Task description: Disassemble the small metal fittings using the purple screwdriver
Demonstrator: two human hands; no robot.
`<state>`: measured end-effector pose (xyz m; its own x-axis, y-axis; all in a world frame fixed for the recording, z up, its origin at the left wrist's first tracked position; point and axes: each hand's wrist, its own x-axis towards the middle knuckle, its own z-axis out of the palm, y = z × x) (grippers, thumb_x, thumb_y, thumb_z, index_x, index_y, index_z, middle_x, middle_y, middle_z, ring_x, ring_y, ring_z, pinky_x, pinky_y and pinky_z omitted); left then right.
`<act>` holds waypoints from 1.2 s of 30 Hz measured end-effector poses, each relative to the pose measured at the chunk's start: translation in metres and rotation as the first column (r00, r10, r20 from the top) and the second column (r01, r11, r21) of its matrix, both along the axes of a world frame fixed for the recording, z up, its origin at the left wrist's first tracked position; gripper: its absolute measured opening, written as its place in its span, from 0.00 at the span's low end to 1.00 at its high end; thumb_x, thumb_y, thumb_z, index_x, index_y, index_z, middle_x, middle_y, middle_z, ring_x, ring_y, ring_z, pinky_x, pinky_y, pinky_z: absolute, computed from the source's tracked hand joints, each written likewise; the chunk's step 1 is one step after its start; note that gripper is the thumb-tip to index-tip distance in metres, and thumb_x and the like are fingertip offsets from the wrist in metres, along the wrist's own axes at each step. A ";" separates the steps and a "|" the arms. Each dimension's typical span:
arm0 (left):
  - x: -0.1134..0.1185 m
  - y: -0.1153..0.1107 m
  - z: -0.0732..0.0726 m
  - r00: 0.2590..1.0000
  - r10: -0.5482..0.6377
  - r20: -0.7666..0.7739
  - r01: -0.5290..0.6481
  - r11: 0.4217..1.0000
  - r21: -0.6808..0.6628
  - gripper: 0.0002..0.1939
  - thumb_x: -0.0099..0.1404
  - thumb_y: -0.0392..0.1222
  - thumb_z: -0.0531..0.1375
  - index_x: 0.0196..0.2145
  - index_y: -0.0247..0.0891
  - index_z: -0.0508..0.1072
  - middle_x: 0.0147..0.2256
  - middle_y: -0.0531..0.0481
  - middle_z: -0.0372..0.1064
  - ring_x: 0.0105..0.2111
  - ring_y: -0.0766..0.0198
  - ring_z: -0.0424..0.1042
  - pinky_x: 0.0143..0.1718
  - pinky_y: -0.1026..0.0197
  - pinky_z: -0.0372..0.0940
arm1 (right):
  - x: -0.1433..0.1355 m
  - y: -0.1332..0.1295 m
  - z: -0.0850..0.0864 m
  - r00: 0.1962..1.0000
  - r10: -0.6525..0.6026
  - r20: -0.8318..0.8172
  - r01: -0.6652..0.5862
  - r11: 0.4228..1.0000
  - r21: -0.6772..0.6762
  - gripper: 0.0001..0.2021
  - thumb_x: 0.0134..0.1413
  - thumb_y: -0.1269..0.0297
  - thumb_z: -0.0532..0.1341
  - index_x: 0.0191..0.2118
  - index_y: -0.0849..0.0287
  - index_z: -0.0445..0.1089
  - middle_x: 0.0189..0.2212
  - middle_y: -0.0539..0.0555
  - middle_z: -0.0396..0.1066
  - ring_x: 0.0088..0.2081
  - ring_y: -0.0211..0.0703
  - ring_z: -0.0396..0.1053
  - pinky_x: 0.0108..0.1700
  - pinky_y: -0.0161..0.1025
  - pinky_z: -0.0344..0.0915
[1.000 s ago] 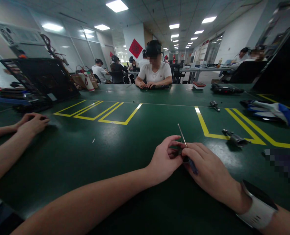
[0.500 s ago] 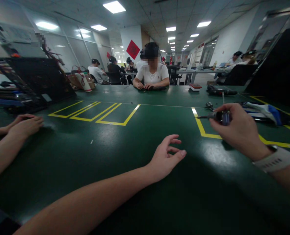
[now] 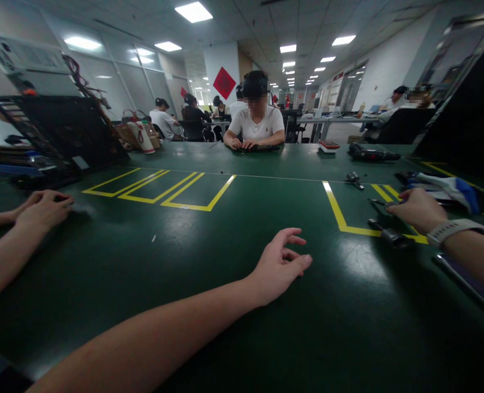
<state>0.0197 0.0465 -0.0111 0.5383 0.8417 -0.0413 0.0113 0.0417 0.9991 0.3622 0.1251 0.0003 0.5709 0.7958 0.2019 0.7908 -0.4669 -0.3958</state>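
My left hand [image 3: 280,265] hovers over or rests on the green table [image 3: 209,245], fingers apart and holding nothing. On the right, my right hand [image 3: 419,210], with a pale watch band [image 3: 458,229] at the wrist, is closed round the end of a thin dark screwdriver [image 3: 378,203] inside a yellow-taped area. Just in front of that hand lies a metal tool with a dark shaft [image 3: 393,237]. Beyond it is a small metal piece [image 3: 354,179]. Blue and white gloves [image 3: 446,188] lie to the right of the hand.
Another person's hands [image 3: 45,210] rest at the left edge. A person in white [image 3: 256,125] sits opposite. A black drill [image 3: 372,153], a red and white box [image 3: 328,146] and a purple-edged object [image 3: 468,281] lie on the right. Yellow tape [image 3: 186,206] marks the left.
My right hand has let go of the metal tool, which now lies on the table, and has moved right and down to the thin screwdriver. My left hand has barely moved.
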 end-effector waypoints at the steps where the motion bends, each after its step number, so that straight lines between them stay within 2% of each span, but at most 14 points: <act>1: 0.000 0.000 -0.001 1.000 -0.005 -0.002 0.005 1.000 0.005 0.28 0.60 0.38 0.59 0.56 0.40 0.55 0.53 0.40 0.57 0.39 0.61 0.68 0.39 0.55 0.67 | -0.001 -0.001 0.000 1.000 -0.009 -0.016 0.008 0.999 -0.049 0.15 0.58 0.61 0.59 0.49 0.60 0.65 0.46 0.56 0.68 0.43 0.45 0.69 0.42 0.47 0.68; 4: -0.001 0.001 -0.003 1.000 -0.018 -0.005 0.018 1.000 0.021 0.28 0.60 0.38 0.59 0.57 0.41 0.56 0.52 0.40 0.58 0.39 0.61 0.68 0.39 0.54 0.66 | -0.007 -0.008 0.003 0.999 -0.031 -0.044 0.025 0.991 -0.132 0.15 0.58 0.60 0.58 0.50 0.60 0.65 0.47 0.56 0.68 0.44 0.46 0.69 0.43 0.48 0.67; 9: 0.000 0.002 -0.006 1.000 -0.012 -0.021 0.014 0.999 0.052 0.28 0.60 0.38 0.60 0.56 0.40 0.57 0.52 0.41 0.59 0.38 0.63 0.68 0.38 0.55 0.66 | -0.023 -0.030 0.011 0.997 -0.043 -0.059 0.038 0.996 -0.075 0.14 0.59 0.60 0.57 0.49 0.60 0.66 0.47 0.56 0.68 0.44 0.45 0.69 0.44 0.48 0.67; 16: 0.002 0.001 -0.005 0.999 -0.008 -0.052 0.013 0.996 0.094 0.27 0.59 0.37 0.60 0.55 0.39 0.57 0.51 0.42 0.60 0.36 0.65 0.67 0.38 0.57 0.65 | -0.035 -0.052 0.012 0.992 0.024 -0.125 -0.032 0.998 -0.059 0.14 0.58 0.59 0.58 0.47 0.61 0.67 0.44 0.55 0.69 0.42 0.45 0.69 0.43 0.48 0.67; 23: 0.001 -0.002 -0.001 0.998 -0.016 -0.064 0.022 0.996 0.090 0.27 0.59 0.37 0.59 0.55 0.39 0.57 0.50 0.42 0.60 0.37 0.64 0.67 0.39 0.56 0.65 | -0.040 -0.055 0.002 0.962 0.086 -0.259 -0.093 0.996 -0.015 0.13 0.59 0.61 0.58 0.47 0.61 0.67 0.46 0.55 0.68 0.43 0.45 0.69 0.43 0.48 0.67; 28: 0.000 -0.002 0.000 0.997 -0.027 -0.078 0.033 0.996 0.088 0.27 0.59 0.37 0.59 0.55 0.38 0.57 0.50 0.41 0.61 0.37 0.64 0.67 0.40 0.55 0.65 | -0.040 -0.057 -0.008 0.927 0.142 -0.347 -0.150 0.989 0.002 0.14 0.59 0.61 0.57 0.48 0.61 0.66 0.44 0.55 0.69 0.40 0.43 0.70 0.40 0.46 0.68; 36: -0.001 -0.004 0.004 0.994 -0.046 -0.102 0.054 0.996 0.077 0.27 0.60 0.37 0.59 0.56 0.38 0.57 0.50 0.41 0.61 0.38 0.64 0.67 0.40 0.56 0.65 | -0.043 -0.058 -0.018 0.917 0.186 -0.352 -0.209 0.977 -0.029 0.15 0.59 0.59 0.57 0.48 0.60 0.65 0.46 0.56 0.67 0.43 0.45 0.68 0.44 0.48 0.66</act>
